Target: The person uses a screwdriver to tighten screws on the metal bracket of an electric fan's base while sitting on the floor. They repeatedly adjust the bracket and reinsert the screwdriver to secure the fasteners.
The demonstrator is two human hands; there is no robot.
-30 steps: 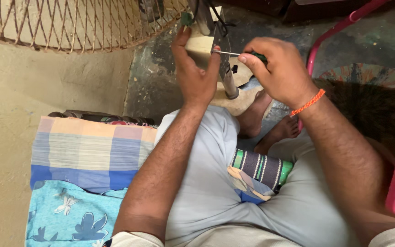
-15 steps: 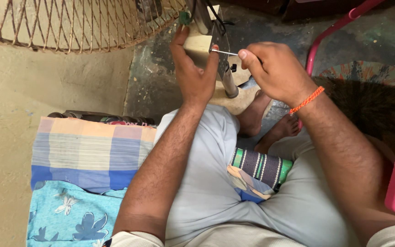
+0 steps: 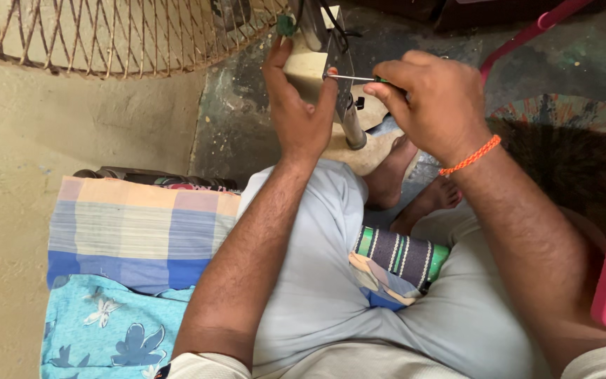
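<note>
No labels or packages show. The left hand (image 3: 299,105) wraps a cream box (image 3: 308,67) on the fan's stand pole (image 3: 352,126). The right hand (image 3: 433,102) is closed around a green-handled screwdriver (image 3: 352,77), whose shaft lies level, tip pointing left into the box. A wire fan guard (image 3: 106,35) sits behind; checked cloth (image 3: 135,224) covers the floor beside the knee.

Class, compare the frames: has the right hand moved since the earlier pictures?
Barely: the right hand sits slightly higher against the fan pole, its screwdriver on the cream housing.
</note>
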